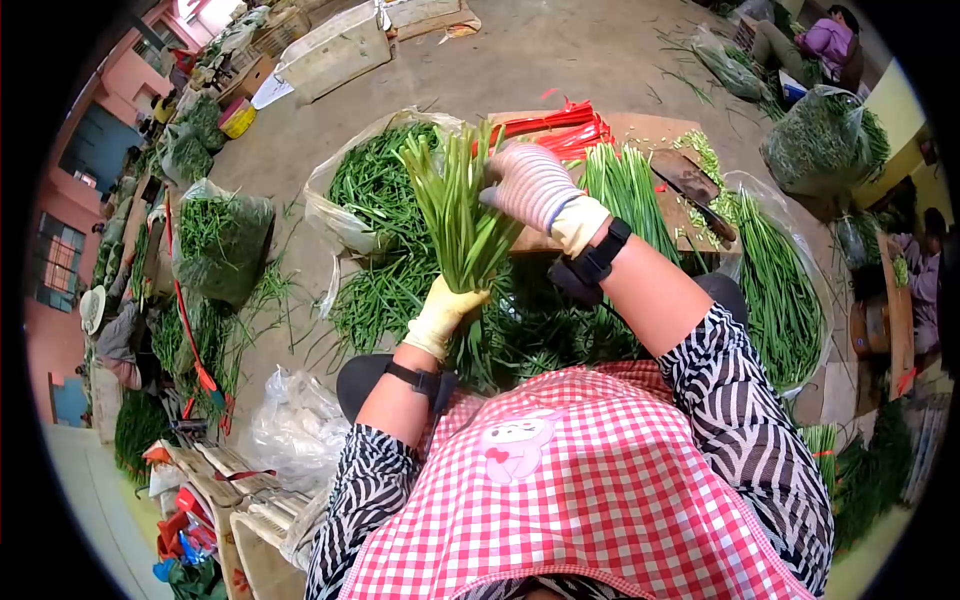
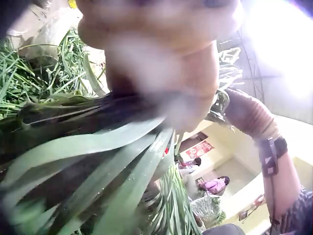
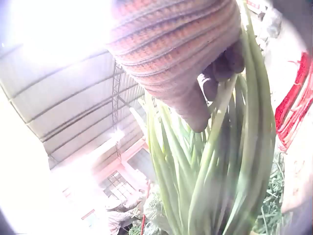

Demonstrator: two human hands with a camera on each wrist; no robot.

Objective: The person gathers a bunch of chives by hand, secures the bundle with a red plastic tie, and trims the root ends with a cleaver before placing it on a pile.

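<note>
Upright in front of me stands a bunch of Chinese chives (image 1: 462,215), its pale stalk ends up. My left hand (image 1: 447,312), in a yellowish glove, grips it low down; in the left wrist view broad green leaves (image 2: 93,147) hang out below the fist. My right hand (image 1: 535,188), in a striped glove, is at the bunch's upper right side. In the right wrist view, the thumb and curled fingers of that hand (image 3: 181,58) pinch a pale stalk (image 3: 217,122) near its top.
A wooden board (image 1: 640,130) ahead carries red ties (image 1: 560,130), another chive bunch (image 1: 625,190), cut ends and a dark-bladed knife (image 1: 690,185). Loose chives fill a plastic bag (image 1: 325,200) at left; more chives (image 1: 775,300) lie right. White crates (image 1: 335,50) stand farther off.
</note>
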